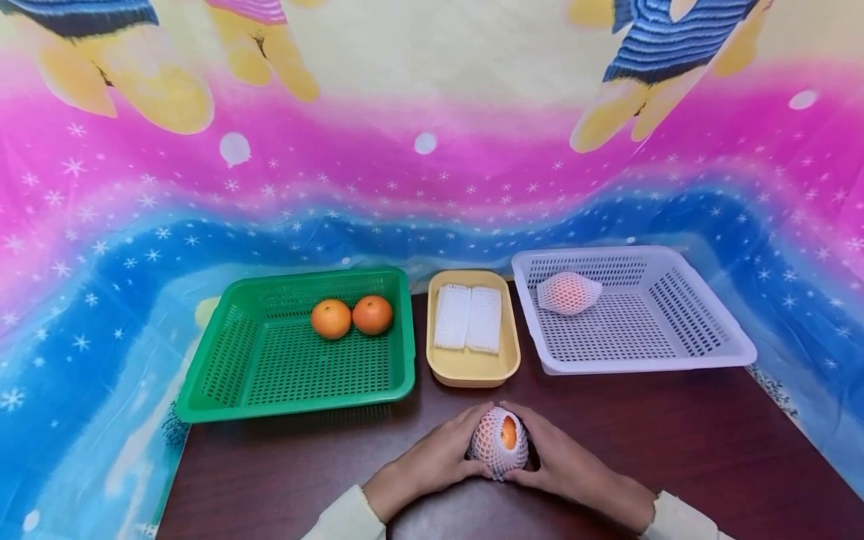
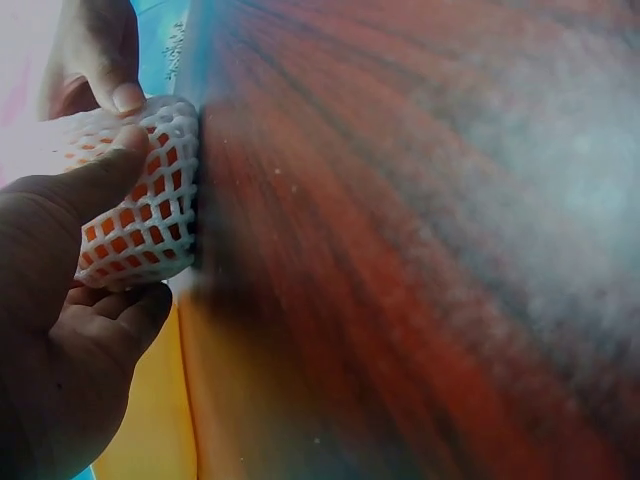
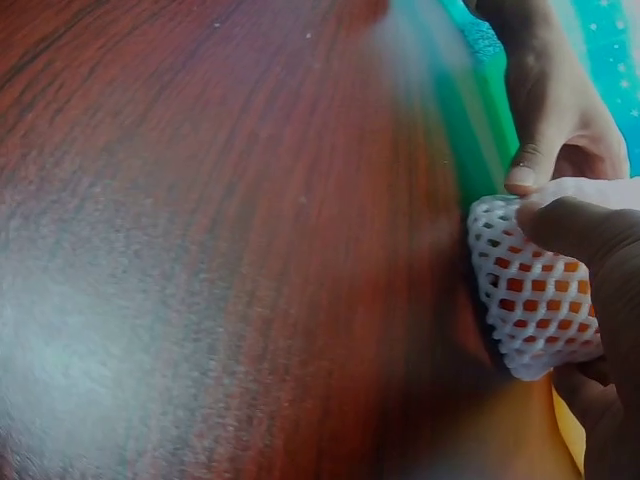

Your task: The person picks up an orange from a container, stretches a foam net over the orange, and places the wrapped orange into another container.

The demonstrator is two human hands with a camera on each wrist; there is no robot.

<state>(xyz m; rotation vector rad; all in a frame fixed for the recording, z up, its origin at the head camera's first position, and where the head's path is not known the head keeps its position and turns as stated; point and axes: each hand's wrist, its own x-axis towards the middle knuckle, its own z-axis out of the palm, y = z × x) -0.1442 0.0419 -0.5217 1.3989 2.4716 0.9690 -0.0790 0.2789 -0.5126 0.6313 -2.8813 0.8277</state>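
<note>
An orange [image 1: 509,433] sits inside a white foam net sleeve [image 1: 493,453] at the table's near middle. Bare peel shows through an oval opening at the sleeve's top. My left hand [image 1: 442,451] holds the wrapped fruit from the left, thumb on the near side and fingers round the far side. From the right, my right hand [image 1: 563,457] grips it in the same manner. Both thumbs press on the foam net [image 2: 165,205] close together in the left wrist view. In the right wrist view the net [image 3: 535,300] stretches over the fruit in an open mesh.
A green basket [image 1: 297,409] at the left holds two bare oranges [image 1: 331,319]. Behind the hands, a yellow tray [image 1: 472,369] contains flat white foam sleeves [image 1: 469,318]. At the right, a white basket [image 1: 641,366] holds one net-wrapped fruit [image 1: 570,293]. A patterned cloth hangs behind.
</note>
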